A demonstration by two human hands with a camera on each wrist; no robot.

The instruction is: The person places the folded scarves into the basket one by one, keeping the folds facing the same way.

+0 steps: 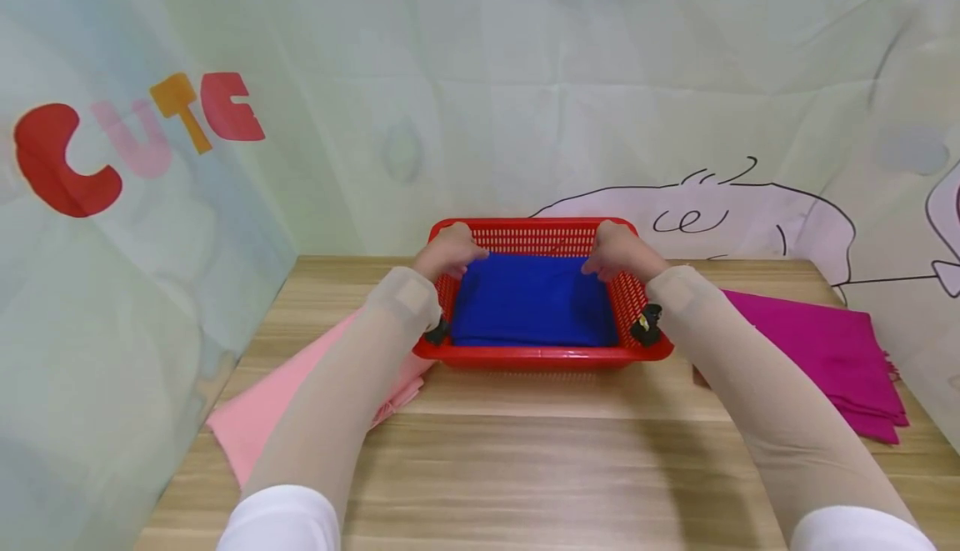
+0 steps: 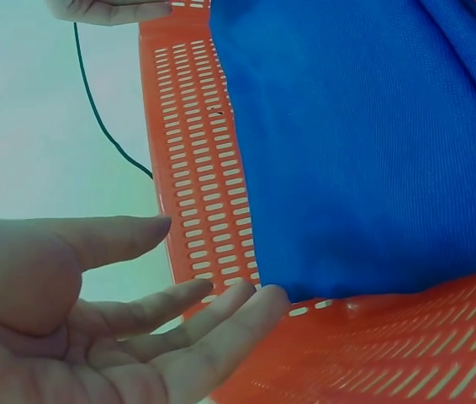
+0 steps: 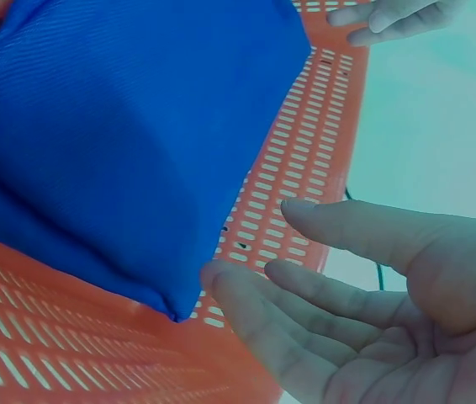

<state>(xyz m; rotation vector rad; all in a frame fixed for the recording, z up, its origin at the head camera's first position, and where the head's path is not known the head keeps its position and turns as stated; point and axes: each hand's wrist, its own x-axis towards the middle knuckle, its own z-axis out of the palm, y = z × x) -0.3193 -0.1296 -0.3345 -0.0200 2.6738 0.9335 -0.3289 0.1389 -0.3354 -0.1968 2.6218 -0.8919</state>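
A folded blue cloth lies flat inside a red plastic basket with slotted walls. My left hand is over the basket's far left corner, its fingertips beside the cloth's corner in the left wrist view. Over the far right corner is my right hand, its fingertips close to the cloth's other far corner. The fingers of both hands are spread and relaxed, with nothing pinched between thumb and fingers. Whether the fingertips touch the cloth, I cannot tell.
On the wooden table, a pink cloth lies left of the basket, partly under my left forearm. To the right is a folded magenta cloth, partly behind my right forearm. A printed curtain hangs behind the table and along its left side.
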